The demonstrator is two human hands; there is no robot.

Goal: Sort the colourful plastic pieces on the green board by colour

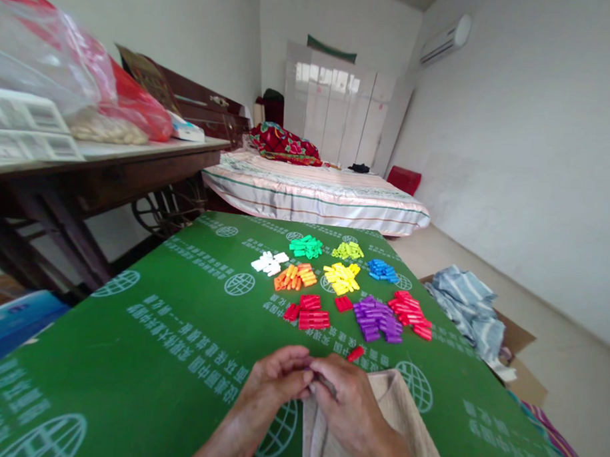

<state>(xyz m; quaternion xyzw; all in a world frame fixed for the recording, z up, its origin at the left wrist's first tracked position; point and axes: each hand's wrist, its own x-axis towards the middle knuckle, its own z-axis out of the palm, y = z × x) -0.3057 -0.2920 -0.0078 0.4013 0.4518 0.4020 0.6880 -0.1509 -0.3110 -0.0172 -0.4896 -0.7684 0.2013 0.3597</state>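
Note:
My left hand [274,377] and my right hand [346,403] meet at the near edge of the green table [146,329], fingers pinched together on a small dark thing I cannot make out. A beige cloth [393,405] lies under my right wrist. One loose red piece [355,353] lies just beyond my fingers. Further out, small plastic pieces are sorted by colour: red piles [309,312], a purple pile [376,319], another red pile [411,313], orange [295,276], yellow [341,277], white [268,262], green [306,246], lime [347,250] and blue [382,270].
A dark wooden table [111,168] at the left carries plastic bags [90,88] and white trays. Behind stand a bed [316,189] and a white wardrobe [339,110]. A cardboard box holding striped cloth [462,307] sits on the floor at the right.

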